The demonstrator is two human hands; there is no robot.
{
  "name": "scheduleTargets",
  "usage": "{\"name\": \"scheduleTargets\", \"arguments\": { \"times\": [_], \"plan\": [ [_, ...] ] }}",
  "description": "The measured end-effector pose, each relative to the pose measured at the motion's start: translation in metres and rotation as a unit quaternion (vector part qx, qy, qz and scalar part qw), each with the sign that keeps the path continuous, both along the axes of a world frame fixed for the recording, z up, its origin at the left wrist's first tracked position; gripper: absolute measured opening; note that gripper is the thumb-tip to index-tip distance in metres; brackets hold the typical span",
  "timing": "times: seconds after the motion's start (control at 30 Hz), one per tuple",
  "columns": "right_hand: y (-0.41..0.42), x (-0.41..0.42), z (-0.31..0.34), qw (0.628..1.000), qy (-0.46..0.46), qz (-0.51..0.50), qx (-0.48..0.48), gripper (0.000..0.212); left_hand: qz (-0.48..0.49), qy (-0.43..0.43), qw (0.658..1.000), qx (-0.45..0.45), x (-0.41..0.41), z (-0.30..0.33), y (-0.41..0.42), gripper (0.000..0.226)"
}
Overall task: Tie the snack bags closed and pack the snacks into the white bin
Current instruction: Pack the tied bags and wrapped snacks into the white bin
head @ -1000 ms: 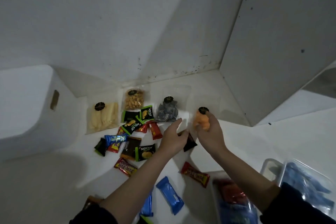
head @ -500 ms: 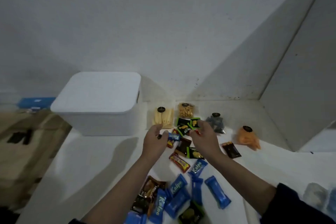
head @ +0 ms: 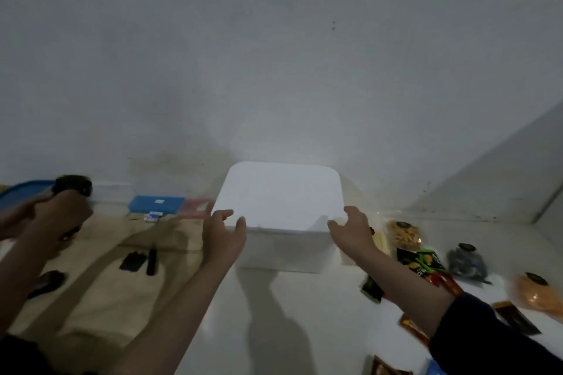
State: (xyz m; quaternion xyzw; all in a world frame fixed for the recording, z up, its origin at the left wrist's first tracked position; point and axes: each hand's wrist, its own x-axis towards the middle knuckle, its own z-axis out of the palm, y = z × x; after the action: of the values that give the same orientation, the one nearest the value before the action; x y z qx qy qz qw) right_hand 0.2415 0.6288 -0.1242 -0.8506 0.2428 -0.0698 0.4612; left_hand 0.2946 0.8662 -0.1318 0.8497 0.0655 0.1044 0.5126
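The white bin (head: 281,216) sits lid-on against the wall, straight ahead of me. My left hand (head: 222,236) reaches its near left corner and my right hand (head: 350,228) its near right corner, fingers spread and loosely bent, gripping nothing yet. Right of the bin lie clear snack bags (head: 403,234) and small wrapped snacks (head: 422,262). At far left, another person's hand (head: 61,213) holds something dark.

Hidden and cut-off items
Bin (head: 283,198) interior hidden by lid; right forearm covers several packets (head: 422,262); blue wrapper (head: 434,368) cut off at bottom edge
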Motion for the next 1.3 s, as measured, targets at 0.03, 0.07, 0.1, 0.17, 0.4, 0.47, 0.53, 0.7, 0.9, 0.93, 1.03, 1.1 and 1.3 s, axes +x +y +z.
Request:
{"name": "scheduleTargets", "arguments": {
  "times": [0.03, 0.07, 0.1, 0.17, 0.4, 0.47, 0.53, 0.7, 0.9, 0.93, 1.03, 1.1, 1.3],
  "plan": [
    [0.003, 0.009, -0.001, 1.0, 0.018, -0.01, -0.017, 0.062, 0.005, 0.003, 1.0, 0.013, 0.009, 0.003, 0.007, 0.038],
    [0.006, 0.017, -0.002, 0.999, 0.034, -0.022, -0.033, 0.062, 0.008, 0.009, 1.0, 0.026, 0.02, 0.004, 0.013, 0.041],
    [0.008, 0.026, -0.002, 0.997, 0.05, -0.038, -0.046, 0.061, 0.006, 0.02, 0.999, 0.045, 0.03, 0.004, 0.018, 0.045],
    [0.01, 0.043, -0.004, 0.993, 0.082, -0.073, -0.048, 0.061, -0.009, 0.056, 0.994, 0.089, 0.052, -0.001, 0.023, 0.058],
    [0.01, 0.09, -0.02, 0.97, 0.094, -0.198, 0.103, 0.059, -0.008, 0.168, 0.973, 0.157, 0.113, -0.024, 0.008, 0.084],
    [0.013, 0.092, -0.024, 0.966, 0.089, -0.235, 0.065, 0.057, 0.038, 0.155, 0.979, 0.128, 0.12, -0.033, 0.002, 0.079],
    [0.014, 0.091, -0.029, 0.962, 0.098, -0.256, 0.011, 0.056, 0.099, 0.124, 0.979, 0.131, 0.124, -0.046, -0.001, 0.075],
    [0.015, 0.091, -0.031, 0.959, 0.081, -0.268, -0.035, 0.056, 0.13, 0.089, 0.974, 0.164, 0.126, -0.059, -0.001, 0.069],
    [0.019, 0.086, -0.033, 0.955, 0.002, -0.296, -0.026, 0.053, 0.142, 0.036, 0.98, 0.133, 0.114, -0.051, -0.002, 0.064],
    [0.021, 0.085, -0.033, 0.953, -0.017, -0.302, -0.021, 0.053, 0.142, 0.014, 0.983, 0.113, 0.112, -0.049, -0.002, 0.062],
    [0.025, 0.08, -0.027, 0.949, -0.059, -0.309, 0.001, 0.05, 0.135, -0.037, 0.989, 0.054, 0.103, -0.043, -0.003, 0.054],
    [0.026, 0.077, -0.023, 0.95, -0.082, -0.301, 0.024, 0.047, 0.127, -0.057, 0.99, 0.03, 0.097, -0.04, -0.002, 0.051],
    [0.033, 0.045, -0.011, 0.946, -0.167, -0.273, 0.055, 0.04, 0.111, -0.105, 0.987, -0.044, 0.063, -0.03, 0.011, 0.044]
  ]
}}
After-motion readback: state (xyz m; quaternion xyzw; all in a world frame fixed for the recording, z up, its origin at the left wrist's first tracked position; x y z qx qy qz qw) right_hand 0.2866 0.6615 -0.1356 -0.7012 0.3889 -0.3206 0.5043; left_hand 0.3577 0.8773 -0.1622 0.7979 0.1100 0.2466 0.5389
